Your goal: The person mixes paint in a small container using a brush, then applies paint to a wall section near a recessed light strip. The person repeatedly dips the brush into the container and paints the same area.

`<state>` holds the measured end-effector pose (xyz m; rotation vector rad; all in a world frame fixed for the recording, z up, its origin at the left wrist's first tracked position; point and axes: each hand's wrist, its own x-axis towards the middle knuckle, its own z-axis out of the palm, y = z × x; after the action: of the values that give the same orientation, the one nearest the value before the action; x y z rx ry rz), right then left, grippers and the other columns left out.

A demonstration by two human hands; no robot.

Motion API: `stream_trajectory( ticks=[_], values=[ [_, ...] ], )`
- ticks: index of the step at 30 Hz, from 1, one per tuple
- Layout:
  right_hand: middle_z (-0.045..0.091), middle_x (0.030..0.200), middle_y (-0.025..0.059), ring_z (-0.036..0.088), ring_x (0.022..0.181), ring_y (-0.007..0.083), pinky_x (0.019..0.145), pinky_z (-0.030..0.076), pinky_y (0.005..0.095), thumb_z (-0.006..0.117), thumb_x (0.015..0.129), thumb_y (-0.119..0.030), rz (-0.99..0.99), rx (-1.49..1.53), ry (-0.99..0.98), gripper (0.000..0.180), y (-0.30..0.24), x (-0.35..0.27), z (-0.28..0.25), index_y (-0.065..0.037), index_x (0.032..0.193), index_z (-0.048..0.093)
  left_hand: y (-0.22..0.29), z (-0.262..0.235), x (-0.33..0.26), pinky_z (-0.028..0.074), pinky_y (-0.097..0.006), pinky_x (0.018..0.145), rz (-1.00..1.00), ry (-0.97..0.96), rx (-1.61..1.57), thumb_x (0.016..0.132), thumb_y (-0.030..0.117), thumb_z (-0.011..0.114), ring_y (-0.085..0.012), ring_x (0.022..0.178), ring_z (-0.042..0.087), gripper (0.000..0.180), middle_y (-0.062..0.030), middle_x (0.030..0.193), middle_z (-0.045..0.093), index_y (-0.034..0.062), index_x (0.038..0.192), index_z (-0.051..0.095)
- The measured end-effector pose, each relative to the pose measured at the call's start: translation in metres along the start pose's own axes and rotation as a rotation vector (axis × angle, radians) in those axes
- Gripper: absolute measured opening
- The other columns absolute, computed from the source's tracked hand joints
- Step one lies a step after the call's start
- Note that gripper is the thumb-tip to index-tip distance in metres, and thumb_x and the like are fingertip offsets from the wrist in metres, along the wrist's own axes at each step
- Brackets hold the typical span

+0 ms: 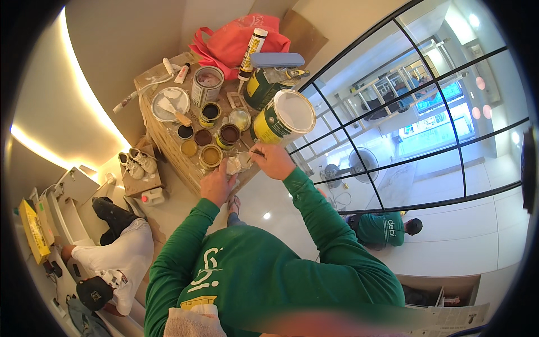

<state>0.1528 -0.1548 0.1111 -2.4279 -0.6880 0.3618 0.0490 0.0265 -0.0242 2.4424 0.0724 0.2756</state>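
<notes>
At the near corner of a wooden worktop (160, 130), my left hand (216, 186) pinches the edge of a whitish, smeared piece (234, 164) that I cannot name. My right hand (276, 162) is closed around a thin, dark-tipped stick-like tool (254, 152), mostly hidden by the fingers. Just beyond my left hand are an open small can of ochre paint (211, 156) and one of brown paint (229, 135). A small can of black paint (210, 111) stands farther off. Beyond my right hand is a large green and yellow can (269, 126) with a white lid.
A putty knife (181, 117) lies on a round lid (164, 100). Behind stand a grey can (206, 89), a sealant cartridge (251, 55) and a red bag (216, 48). White shoes (143, 163) rest left. One person (126, 247) crouches left; another (379, 230) is right, near a black-framed glass partition (343, 128).
</notes>
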Motion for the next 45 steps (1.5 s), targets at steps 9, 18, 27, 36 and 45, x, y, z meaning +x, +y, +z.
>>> stream_trajectory(
  ticks=[9, 18, 27, 36, 45],
  values=[
    [0.075, 0.090, 0.0159, 0.072, 0.084, 0.0376, 0.073, 0.055, 0.0442, 0.068, 0.097, -0.021, -0.035, 0.107, 0.027, 0.018, -0.0010, -0.0016, 0.0003, -0.006, 0.106, 0.072, -0.0011, 0.0008, -0.0004, 0.057, -0.047, 0.066, 0.020, -0.010, 0.009, 0.093, 0.037, 0.076, -0.0340, 0.078, 0.073, 0.068, -0.0142, 0.088, 0.074, 0.0064, 0.148, 0.053],
    [0.075, 0.091, 0.0165, 0.072, 0.086, 0.0383, 0.074, 0.055, 0.0464, 0.067, 0.097, -0.023, -0.056, 0.207, 0.127, 0.020, 0.0020, -0.0023, 0.0018, -0.006, 0.107, 0.072, 0.0000, 0.0020, -0.0006, 0.058, -0.046, 0.068, 0.002, -0.031, 0.022, 0.093, 0.040, 0.075, -0.0345, 0.079, 0.074, 0.069, -0.0162, 0.092, 0.075, 0.0092, 0.150, 0.050],
    [0.075, 0.092, 0.0170, 0.072, 0.087, 0.0387, 0.075, 0.055, 0.0463, 0.068, 0.096, -0.024, -0.010, -0.001, 0.208, 0.021, -0.0031, -0.0048, -0.0010, -0.006, 0.105, 0.073, 0.0049, -0.0021, -0.0018, 0.058, -0.046, 0.067, -0.001, -0.039, 0.030, 0.093, 0.036, 0.076, -0.0339, 0.079, 0.074, 0.069, -0.0150, 0.089, 0.074, 0.0048, 0.149, 0.051],
    [0.075, 0.088, 0.0167, 0.073, 0.084, 0.0378, 0.073, 0.056, 0.0445, 0.068, 0.097, -0.024, -0.002, -0.066, 0.166, 0.019, 0.0012, -0.0051, 0.0009, -0.007, 0.105, 0.072, 0.0040, -0.0009, -0.0020, 0.058, -0.046, 0.066, 0.025, 0.003, 0.021, 0.093, 0.037, 0.076, -0.0343, 0.076, 0.074, 0.070, -0.0163, 0.088, 0.074, 0.0064, 0.150, 0.050],
    [0.075, 0.089, 0.0167, 0.073, 0.086, 0.0371, 0.073, 0.055, 0.0443, 0.069, 0.097, -0.024, -0.058, -0.105, 0.114, 0.020, 0.0031, -0.0070, 0.0059, -0.006, 0.105, 0.072, 0.0026, 0.0013, -0.0013, 0.057, -0.046, 0.065, 0.021, -0.007, 0.023, 0.093, 0.039, 0.075, -0.0345, 0.075, 0.074, 0.071, -0.0160, 0.088, 0.074, 0.0068, 0.151, 0.049]
  ],
)
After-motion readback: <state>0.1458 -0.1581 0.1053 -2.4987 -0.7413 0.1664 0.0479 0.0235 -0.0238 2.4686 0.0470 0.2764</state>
